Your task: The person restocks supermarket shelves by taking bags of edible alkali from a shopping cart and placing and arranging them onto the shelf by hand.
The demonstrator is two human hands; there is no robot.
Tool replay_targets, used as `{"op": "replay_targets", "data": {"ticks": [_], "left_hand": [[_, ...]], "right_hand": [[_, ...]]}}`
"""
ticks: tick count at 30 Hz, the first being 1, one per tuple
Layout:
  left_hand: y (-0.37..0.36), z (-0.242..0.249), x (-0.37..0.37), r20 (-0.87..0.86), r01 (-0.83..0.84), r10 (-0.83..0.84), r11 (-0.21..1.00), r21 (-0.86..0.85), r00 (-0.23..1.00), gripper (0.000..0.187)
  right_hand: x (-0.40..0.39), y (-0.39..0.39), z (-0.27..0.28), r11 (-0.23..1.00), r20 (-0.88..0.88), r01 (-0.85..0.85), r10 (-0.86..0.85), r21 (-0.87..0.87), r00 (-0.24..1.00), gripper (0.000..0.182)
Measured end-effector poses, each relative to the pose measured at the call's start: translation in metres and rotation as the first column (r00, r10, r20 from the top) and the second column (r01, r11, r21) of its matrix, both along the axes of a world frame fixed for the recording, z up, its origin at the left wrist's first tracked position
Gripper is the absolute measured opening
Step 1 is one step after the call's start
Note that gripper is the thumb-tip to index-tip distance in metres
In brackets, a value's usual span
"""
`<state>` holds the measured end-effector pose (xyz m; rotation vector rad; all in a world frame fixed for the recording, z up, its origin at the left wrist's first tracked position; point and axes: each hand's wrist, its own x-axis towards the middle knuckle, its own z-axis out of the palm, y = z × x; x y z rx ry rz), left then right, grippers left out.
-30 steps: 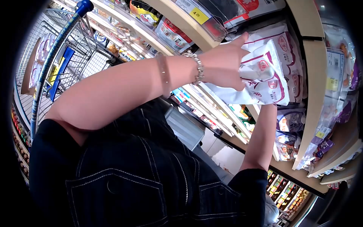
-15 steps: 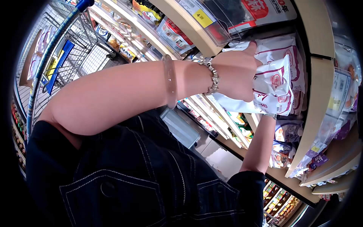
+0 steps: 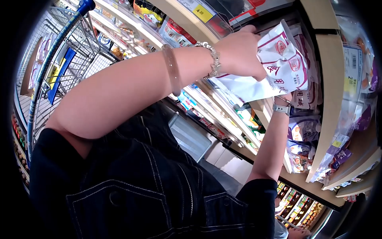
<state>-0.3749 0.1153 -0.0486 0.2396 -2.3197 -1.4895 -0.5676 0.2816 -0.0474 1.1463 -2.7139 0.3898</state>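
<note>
My left hand (image 3: 243, 49), below a beaded bracelet and a bangle, is closed on a white bag (image 3: 283, 59) with purple-red print, at the shelf on the upper right. Its fingertips are hidden by the bag. My right hand (image 3: 285, 96), with a watch at the wrist, reaches up under the lower edge of that bag; its fingers are hidden behind it. More bags (image 3: 308, 97) with the same print lie on the shelf just behind.
A shopping cart (image 3: 65, 36) stands at the left with bags inside. Curved shelf edges (image 3: 328, 75) with price tags run down the right. A grey bin (image 3: 190, 135) stands on the floor below. Part of another person (image 3: 297, 232) shows at the bottom right.
The white bag has tilted and risen slightly in view, with my left hand moving up and left. My right wrist and watch now show more fully below it.
</note>
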Motion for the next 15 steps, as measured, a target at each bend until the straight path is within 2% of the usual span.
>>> {"op": "replay_targets", "data": {"ticks": [3,6,7,11,15], "left_hand": [[-0.004,0.011,-0.004,0.080,0.031,-0.033,0.999,0.037,0.996,0.054],[-0.011,0.022,-0.006,0.127,0.058,-0.087,0.975,0.215,0.988,0.048],[-0.014,0.018,-0.011,0.078,0.141,-0.175,0.933,0.331,0.981,0.048],[-0.020,0.013,-0.026,0.122,0.173,-0.212,0.947,0.270,0.970,0.048],[-0.021,0.018,-0.023,0.125,0.192,-0.240,0.931,0.309,0.963,0.045]], "right_hand": [[0.000,0.000,-0.001,1.000,0.000,0.004,-0.004,0.001,1.000,0.033],[0.001,0.001,-0.002,1.000,0.006,0.008,-0.008,0.001,1.000,0.032],[0.000,-0.001,-0.003,1.000,0.007,0.005,-0.005,0.002,1.000,0.032],[0.000,-0.002,-0.006,1.000,0.014,0.007,-0.007,-0.013,1.000,0.031],[0.000,0.001,-0.007,1.000,0.023,0.005,-0.004,-0.022,1.000,0.030]]}}
